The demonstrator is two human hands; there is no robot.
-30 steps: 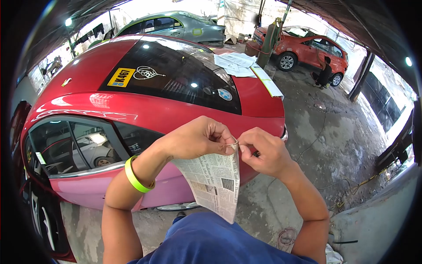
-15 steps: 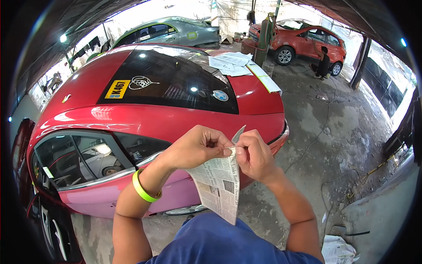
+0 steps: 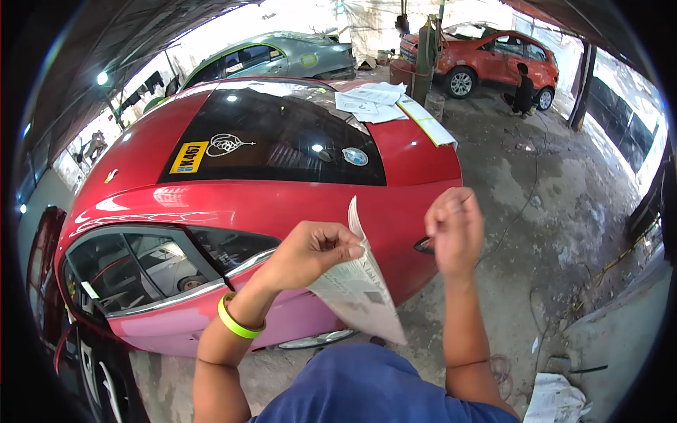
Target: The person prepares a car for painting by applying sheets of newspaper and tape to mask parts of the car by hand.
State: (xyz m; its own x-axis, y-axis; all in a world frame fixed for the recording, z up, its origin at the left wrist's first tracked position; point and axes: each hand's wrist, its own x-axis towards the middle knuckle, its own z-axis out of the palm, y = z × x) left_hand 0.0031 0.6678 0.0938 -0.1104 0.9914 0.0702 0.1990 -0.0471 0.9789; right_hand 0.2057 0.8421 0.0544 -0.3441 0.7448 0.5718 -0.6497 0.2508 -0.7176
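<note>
My left hand (image 3: 317,250), with a yellow-green band on its wrist, pinches the upper edge of a folded newspaper sheet (image 3: 367,296). The sheet hangs tilted in front of the red and pink car (image 3: 282,201). To the right of the sheet, my right hand (image 3: 455,225) is raised and apart from it. Its fingers are curled and slightly blurred; whether anything small is between them cannot be made out.
Papers (image 3: 377,102) lie on the red car's trunk. Beyond are a grey car (image 3: 282,60), gas cylinders (image 3: 425,60) and an orange car (image 3: 493,53) with a crouching person (image 3: 520,92). A cable (image 3: 522,204) and newspaper (image 3: 553,398) are on the floor.
My right hand has let go of the newspaper and moved up and to the right. The sheet's lower end has swung right, with my left hand still holding it slightly lower.
</note>
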